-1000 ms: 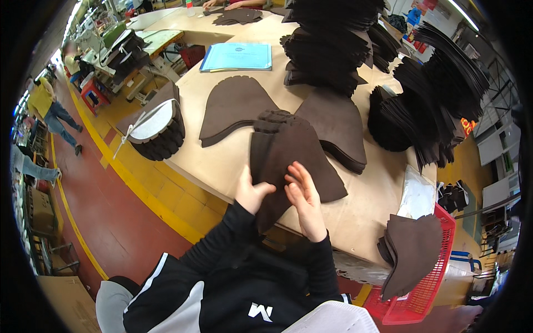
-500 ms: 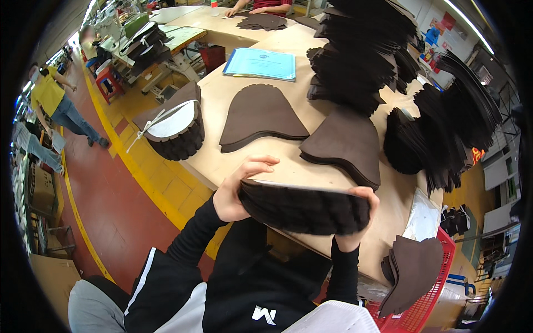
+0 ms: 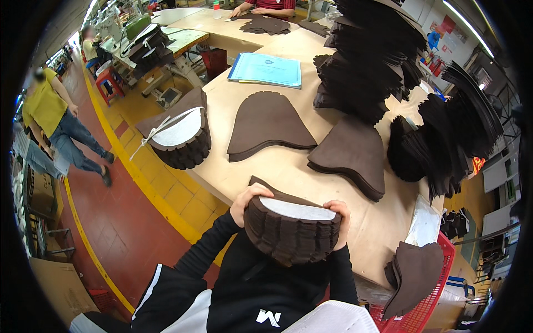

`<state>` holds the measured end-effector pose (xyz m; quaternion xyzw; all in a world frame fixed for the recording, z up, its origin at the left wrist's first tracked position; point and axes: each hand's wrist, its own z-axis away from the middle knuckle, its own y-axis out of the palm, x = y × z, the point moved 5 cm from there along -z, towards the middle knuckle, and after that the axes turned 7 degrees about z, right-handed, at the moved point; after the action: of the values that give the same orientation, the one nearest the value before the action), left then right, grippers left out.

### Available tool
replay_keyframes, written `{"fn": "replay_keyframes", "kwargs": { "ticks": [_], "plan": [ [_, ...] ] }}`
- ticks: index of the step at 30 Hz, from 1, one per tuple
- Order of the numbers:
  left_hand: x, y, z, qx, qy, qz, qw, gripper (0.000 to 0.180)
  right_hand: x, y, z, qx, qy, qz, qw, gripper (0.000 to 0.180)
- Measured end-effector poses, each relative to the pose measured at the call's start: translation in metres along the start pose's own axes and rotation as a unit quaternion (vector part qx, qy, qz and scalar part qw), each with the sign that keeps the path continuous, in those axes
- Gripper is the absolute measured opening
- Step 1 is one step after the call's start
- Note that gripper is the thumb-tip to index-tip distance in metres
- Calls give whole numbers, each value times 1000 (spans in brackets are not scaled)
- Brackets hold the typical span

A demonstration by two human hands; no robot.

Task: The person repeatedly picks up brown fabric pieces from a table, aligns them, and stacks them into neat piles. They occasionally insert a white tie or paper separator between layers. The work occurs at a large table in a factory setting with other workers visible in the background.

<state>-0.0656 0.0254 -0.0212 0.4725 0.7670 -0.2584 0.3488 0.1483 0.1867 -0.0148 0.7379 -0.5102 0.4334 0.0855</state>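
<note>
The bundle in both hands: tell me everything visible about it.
The bundle is a thick stack of dark brown, felt-like cut pieces, bent into a curve so their layered edges face the camera. A white sheet lies along its top. The left hand grips one end, the right hand the other, at the near edge of the wooden table.

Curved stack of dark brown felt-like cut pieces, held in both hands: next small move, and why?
Probably set the curved stack of dark brown cut pieces down on the bare tan tabletop just ahead. Left hand and right hand clamp its ends at the table edge, and a similar tied bundle already rests there.
</note>
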Motion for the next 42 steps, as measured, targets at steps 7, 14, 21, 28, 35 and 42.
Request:
{"fn": "replay_keyframes", "kwargs": {
  "ticks": [7, 14, 21, 28, 35, 42],
  "plan": [
    [-59, -22, -26, -118, -108, -150, 976, 57, 15, 8, -11, 32, 155, -22, 987, 42],
    [35, -88, 51, -190, -453, 29, 871, 78, -5, 78, -14, 231, 295, 7, 927, 86],
    [27, -137, 32, -140, -407, -154, 889, 55, -14, 125, -36, 181, 257, -88, 945, 77],
    [-50, -104, -10, -73, -292, -481, 824, 50, -8, 22, -80, 98, 77, 120, 985, 39],
    [-47, 56, -125, 123, -62, -267, 954, 58, -87, -117, -74, -2, 189, 456, 870, 109],
    [101, 118, -182, 262, -202, -414, 848, 124, -71, -117, -83, -52, 235, 357, 903, 85]
  ]
}}
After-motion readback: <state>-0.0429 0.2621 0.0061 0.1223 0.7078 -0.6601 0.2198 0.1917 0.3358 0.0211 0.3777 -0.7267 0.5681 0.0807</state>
